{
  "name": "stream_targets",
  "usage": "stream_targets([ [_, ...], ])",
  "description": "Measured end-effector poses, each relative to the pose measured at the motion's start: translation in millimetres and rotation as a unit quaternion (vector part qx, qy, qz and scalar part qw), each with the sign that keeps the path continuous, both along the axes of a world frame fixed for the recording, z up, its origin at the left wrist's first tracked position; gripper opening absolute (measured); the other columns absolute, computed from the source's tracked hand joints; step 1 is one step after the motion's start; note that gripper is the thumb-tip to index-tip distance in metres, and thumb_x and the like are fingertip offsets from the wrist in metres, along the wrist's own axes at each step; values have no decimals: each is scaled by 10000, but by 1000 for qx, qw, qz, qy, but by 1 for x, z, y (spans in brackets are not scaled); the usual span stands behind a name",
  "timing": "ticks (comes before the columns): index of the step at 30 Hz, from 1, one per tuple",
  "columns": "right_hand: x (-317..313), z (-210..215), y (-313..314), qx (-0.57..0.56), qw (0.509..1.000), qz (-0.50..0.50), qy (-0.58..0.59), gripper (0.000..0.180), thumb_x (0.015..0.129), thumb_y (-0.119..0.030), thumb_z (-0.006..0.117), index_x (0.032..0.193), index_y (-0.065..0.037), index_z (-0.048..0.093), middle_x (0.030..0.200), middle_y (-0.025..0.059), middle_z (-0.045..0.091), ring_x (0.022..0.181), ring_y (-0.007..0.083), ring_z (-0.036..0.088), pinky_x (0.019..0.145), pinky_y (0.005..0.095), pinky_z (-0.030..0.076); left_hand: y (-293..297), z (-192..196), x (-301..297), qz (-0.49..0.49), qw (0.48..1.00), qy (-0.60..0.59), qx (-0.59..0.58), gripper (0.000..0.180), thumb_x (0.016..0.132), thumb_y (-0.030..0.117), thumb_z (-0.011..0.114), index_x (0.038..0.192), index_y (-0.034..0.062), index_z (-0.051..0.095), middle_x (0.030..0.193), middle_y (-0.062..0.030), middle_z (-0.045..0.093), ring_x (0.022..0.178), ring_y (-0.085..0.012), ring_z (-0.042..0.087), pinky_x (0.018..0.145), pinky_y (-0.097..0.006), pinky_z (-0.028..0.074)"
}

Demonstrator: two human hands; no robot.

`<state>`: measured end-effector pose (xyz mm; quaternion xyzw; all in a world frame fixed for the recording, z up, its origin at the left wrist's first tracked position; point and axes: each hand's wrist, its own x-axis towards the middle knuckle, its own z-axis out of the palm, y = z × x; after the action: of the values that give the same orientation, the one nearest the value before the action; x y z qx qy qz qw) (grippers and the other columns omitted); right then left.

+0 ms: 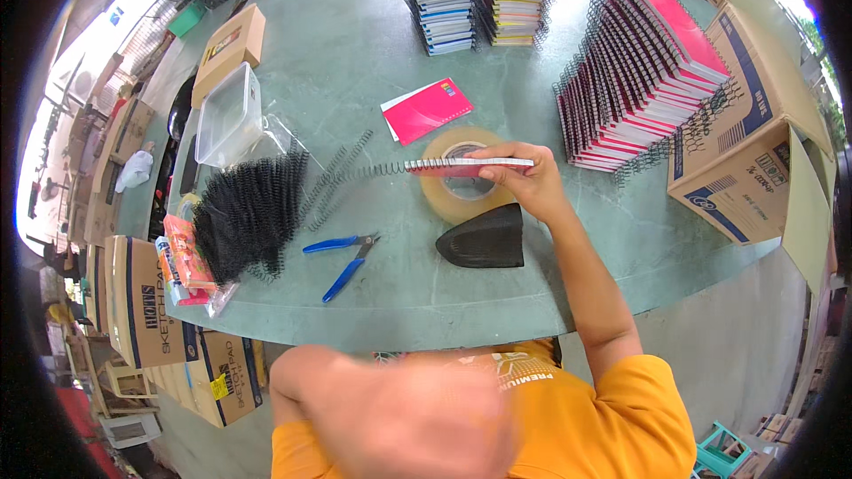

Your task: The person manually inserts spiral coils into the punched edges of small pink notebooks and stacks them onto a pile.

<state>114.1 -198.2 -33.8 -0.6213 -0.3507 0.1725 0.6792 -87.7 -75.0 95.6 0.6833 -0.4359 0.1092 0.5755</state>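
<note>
My right hand [534, 184] is closed on the right end of a thin notebook [475, 168] with a red cover, held edge-on above the table. A black spiral binding coil [383, 168] runs along the notebook's edge, and its loose end sticks out to the left. My left hand [426, 417] is raised close to the camera and smeared by motion, so its fingers cannot be made out. Below the notebook lie a roll of clear tape [438, 200] and a dark, round-ended block [484, 238]. Blue-handled cutters [346, 259] rest farther left.
A heap of black coils [250, 213] lies at the left, near a clear plastic box [229, 115]. Red covers [428, 112] lie mid-table. Stacks of spiral notebooks [630, 80] stand at the back and right, beside an open carton [741, 133]. Cartons [151, 310] stand below the table's left edge.
</note>
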Motion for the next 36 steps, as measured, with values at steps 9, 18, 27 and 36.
stream_targets([
  [9,4,-2,-3,-4,999,-25,48,212,771,-41,685,976,7,662,940,59,673,818,90,589,721,230,473,7,-93,48,378,881,166,230,508,732,47,651,1205,44,464,1029,-158,534,962,-322,558,834,-403,456],
  [18,3,-3,-5,-3,1000,-9,27,217,775,6,656,992,1,664,970,64,669,880,103,597,798,254,479,45,-64,55,511,838,-4,191,373,758,1,623,1128,20,577,1019,-164,624,862,-210,634,772,-299,489],
  [27,-1,-2,-1,54,996,-42,49,260,758,-43,705,1003,11,637,918,64,669,864,106,601,767,249,482,55,-62,73,560,818,-91,94,400,746,36,668,1137,92,609,769,-111,585,640,-170,561,599,-267,444],
  [36,4,-14,-10,-28,999,-14,8,240,761,13,678,997,29,639,888,44,664,797,92,597,723,238,484,46,-58,88,584,806,-37,91,383,756,36,653,1135,70,613,923,-119,658,787,-183,630,709,-287,493],
])
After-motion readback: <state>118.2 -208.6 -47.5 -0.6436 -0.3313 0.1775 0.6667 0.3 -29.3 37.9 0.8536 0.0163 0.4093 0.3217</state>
